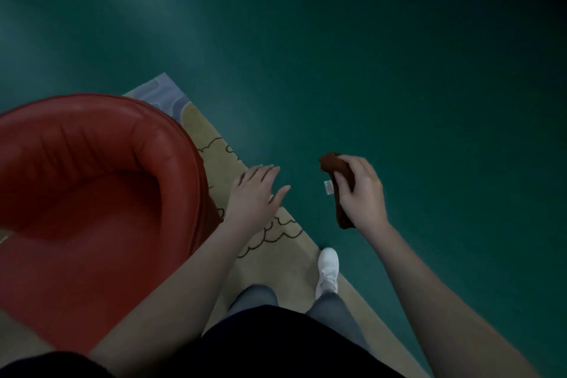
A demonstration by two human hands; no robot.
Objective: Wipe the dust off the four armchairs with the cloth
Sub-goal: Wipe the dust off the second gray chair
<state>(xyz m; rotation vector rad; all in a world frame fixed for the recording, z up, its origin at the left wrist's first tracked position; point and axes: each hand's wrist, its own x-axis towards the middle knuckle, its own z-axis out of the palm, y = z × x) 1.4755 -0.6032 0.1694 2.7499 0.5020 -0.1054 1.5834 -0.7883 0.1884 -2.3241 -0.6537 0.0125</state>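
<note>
Dark green floor [337, 70] and a pale cloud-patterned rug [276, 258], with one red armchair [92, 178] standing on the rug.

Right of the armchair, clear of its rim, the left hand [254, 193] hovers palm down with fingers straight and slightly spread. It holds nothing, probably free to steady the chair or for balance. Further right of the armchair, over bare floor, the right hand [362, 193] has its fingers and thumb curled round a bunched brown cloth [334, 166] (a white tag [328, 187] hangs from it). Gathered into a pad like that, it looks ready for wiping, but it touches no chair. A white shoe [328, 270] stands at the rug's edge. The other three armchairs are out of view.
</note>
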